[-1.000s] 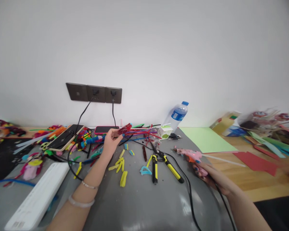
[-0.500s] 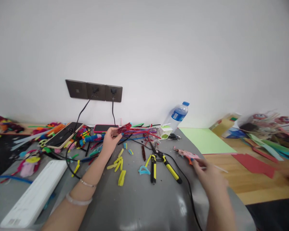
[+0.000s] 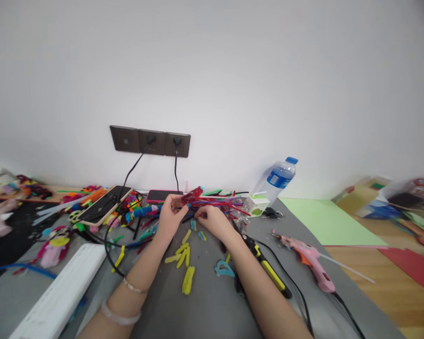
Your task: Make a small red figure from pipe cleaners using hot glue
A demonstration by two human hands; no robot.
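Observation:
My left hand (image 3: 170, 214) pinches a small red fuzzy piece (image 3: 192, 195) and holds it up above the grey mat (image 3: 212, 301). My right hand (image 3: 212, 220) has come in beside it, fingers curled at the red pipe cleaners (image 3: 222, 203) right under that piece; whether it grips one is hidden. Yellow pipe-cleaner bits (image 3: 182, 256) lie just below both hands. The pink glue gun (image 3: 311, 256) lies alone on the mat to the right, its cord trailing off.
Yellow-handled cutters (image 3: 268, 275) lie under my right forearm. A water bottle (image 3: 279, 178) and small carton (image 3: 256, 205) stand behind. Phones (image 3: 101, 205) charge from the wall sockets (image 3: 150, 141). A white box (image 3: 61, 296) lies left; green paper (image 3: 327, 221) right.
My right hand set the glue gun down on the mat and moved left to meet my left hand at the red pipe cleaners. The view shifted slightly right.

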